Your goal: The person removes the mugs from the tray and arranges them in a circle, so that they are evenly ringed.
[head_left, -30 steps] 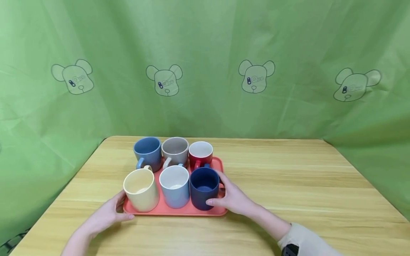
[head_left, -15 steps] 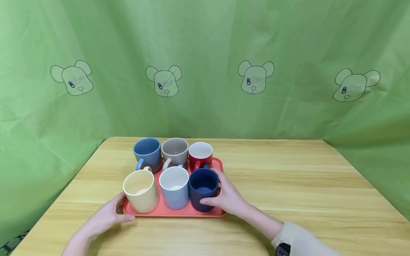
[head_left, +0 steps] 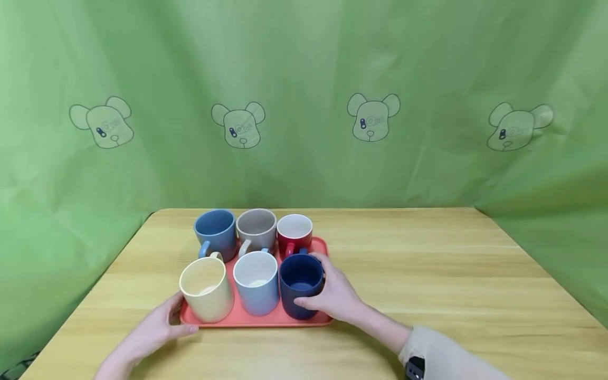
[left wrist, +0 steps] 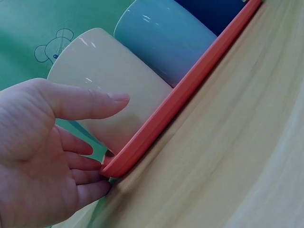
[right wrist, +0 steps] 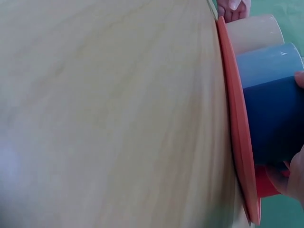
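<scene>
A navy mug (head_left: 300,295) stands at the front right of a coral-red tray (head_left: 266,320). My right hand (head_left: 338,291) grips it from the right, thumb on its near side and fingers round behind, partly hidden. Left of it stand a light blue mug (head_left: 258,295) and a cream mug (head_left: 209,301). My left hand (head_left: 154,328) is at the tray's left front corner. In the left wrist view, its fingers (left wrist: 85,175) touch the tray corner, while the thumb extends in front of the cream mug.
Behind the front row stand a blue mug (head_left: 216,235), a grey mug (head_left: 257,232) and a red mug (head_left: 295,237) with a white inside. The wooden table (head_left: 427,274) extends to the right. A green cloth (head_left: 304,174) hangs behind it.
My right hand has moved slightly left and closed in round the navy mug. My left hand stays by the tray corner. The whole scene has shifted a little downward in the head view.
</scene>
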Tool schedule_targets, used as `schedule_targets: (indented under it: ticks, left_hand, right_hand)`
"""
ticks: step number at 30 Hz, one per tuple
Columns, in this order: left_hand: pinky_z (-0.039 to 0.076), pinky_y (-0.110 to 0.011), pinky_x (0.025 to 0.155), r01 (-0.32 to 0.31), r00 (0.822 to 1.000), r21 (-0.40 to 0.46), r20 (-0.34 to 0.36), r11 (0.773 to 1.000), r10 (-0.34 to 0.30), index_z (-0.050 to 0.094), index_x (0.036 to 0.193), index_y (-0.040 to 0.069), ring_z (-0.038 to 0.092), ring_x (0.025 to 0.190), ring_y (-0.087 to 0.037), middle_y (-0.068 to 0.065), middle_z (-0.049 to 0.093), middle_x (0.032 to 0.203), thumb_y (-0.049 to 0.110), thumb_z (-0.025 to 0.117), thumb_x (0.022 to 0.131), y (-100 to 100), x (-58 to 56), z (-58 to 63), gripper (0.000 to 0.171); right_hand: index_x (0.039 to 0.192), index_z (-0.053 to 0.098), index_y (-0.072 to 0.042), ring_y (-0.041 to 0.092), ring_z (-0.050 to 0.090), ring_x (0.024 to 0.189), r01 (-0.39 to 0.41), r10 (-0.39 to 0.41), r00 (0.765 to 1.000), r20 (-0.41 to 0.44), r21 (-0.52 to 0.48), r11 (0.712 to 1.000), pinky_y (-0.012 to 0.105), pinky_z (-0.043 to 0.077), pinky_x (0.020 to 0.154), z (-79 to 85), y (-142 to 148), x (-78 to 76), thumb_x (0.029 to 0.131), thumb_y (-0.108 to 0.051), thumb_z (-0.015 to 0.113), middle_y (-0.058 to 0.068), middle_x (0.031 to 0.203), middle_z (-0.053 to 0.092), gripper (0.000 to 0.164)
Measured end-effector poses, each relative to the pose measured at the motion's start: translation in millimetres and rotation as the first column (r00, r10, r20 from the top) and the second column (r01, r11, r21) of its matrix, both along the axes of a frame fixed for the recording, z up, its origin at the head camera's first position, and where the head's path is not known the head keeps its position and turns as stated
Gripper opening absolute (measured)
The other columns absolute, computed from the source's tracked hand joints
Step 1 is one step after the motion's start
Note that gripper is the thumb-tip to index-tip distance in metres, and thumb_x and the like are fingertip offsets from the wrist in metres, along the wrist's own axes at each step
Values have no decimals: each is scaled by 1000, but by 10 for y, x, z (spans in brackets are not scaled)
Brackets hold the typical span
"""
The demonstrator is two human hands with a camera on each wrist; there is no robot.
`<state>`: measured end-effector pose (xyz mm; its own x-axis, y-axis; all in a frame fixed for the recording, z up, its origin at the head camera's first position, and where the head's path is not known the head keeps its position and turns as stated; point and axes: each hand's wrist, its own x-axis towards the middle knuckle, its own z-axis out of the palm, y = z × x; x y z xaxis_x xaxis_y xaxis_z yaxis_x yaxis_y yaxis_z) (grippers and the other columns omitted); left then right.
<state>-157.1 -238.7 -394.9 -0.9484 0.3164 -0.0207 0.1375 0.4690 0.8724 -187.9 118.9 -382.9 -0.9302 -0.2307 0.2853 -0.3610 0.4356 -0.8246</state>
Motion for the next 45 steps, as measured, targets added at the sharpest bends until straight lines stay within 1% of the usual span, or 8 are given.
schedule_targets:
  ticks: [3, 7, 16, 24, 29, 34, 40, 45]
  left_hand:
    - [34, -34, 103, -15, 1000, -12, 20, 1000, 15, 16, 139, -18, 30, 129, -46, -37, 21, 142, 16, 73, 78, -9, 19, -39, 90]
    - [30, -52, 103, -18, 1000, -22, 18, 1000, 18, 16, 138, -19, 31, 127, -47, -39, 22, 140, 14, 72, 80, -4, 19, -59, 87]
    - [29, -51, 104, -19, 1000, -15, 20, 1000, 20, 15, 138, -20, 28, 129, -48, -38, 20, 141, 15, 71, 81, 8, 6, -32, 87]
    - [33, -41, 104, -50, 998, -40, 25, 998, 51, 17, 139, -16, 30, 129, -45, -35, 24, 142, 21, 71, 81, 23, 11, -19, 87]
    - [34, -21, 97, -64, 997, -45, 28, 997, 65, 18, 140, -15, 32, 129, -44, -35, 25, 142, 22, 70, 82, 20, 28, -19, 86]
    - [34, -18, 96, -65, 998, -38, 16, 997, 66, 18, 140, -16, 32, 128, -43, -35, 25, 142, 21, 69, 83, 19, 34, -33, 85]
    - [34, -17, 95, -66, 998, -36, 16, 997, 67, 18, 139, -16, 32, 128, -44, -36, 25, 141, 21, 69, 83, 15, 28, -36, 85]
    - [34, -19, 96, -61, 998, -38, 30, 997, 62, 17, 139, -16, 30, 129, -45, -36, 23, 142, 21, 69, 83, 16, 23, -36, 86]
  right_hand:
    - [128, 43, -12, 23, 56, 101, -14, 14, 1000, 9, -1, 1000, 39, 50, 83, 5, 68, 12, 61, -21, 87, 2, 116, 58, 81]
    - [131, 41, -7, 26, 56, 102, -38, 38, 999, -25, 22, 999, 43, 47, 86, 74, 241, 9, 62, -22, 87, 8, 119, 57, 84]
    - [131, 40, 0, 31, 55, 103, -108, 111, 983, -143, 31, 994, 46, 48, 85, 297, 846, -103, 64, -11, 84, 16, 121, 55, 81]
    - [134, 36, 2, 35, 53, 104, -2, 11, 993, -117, 78, 997, 51, 45, 86, 363, 1469, -222, 66, -6, 81, 22, 122, 51, 82]
    - [136, 35, 0, 18, 52, 104, 61, -52, 996, -72, 129, 990, 35, 46, 86, 325, 1793, -354, 71, -9, 80, 19, 125, 49, 79]
    - [137, 32, -1, 4, 50, 100, 78, -76, 997, -20, 110, 991, 19, 45, 81, 284, 2019, -475, 75, -10, 77, 20, 125, 48, 77]
    - [139, 29, 0, 24, 49, 108, 121, -124, 992, 25, 106, 987, 18, 43, 82, 241, 2186, -599, 76, -12, 77, 23, 128, 46, 80]
    - [141, 25, 0, 37, 42, 118, 137, -143, 988, 64, 99, 986, 31, 40, 90, 183, 2307, -715, 76, -13, 76, 25, 131, 42, 84]
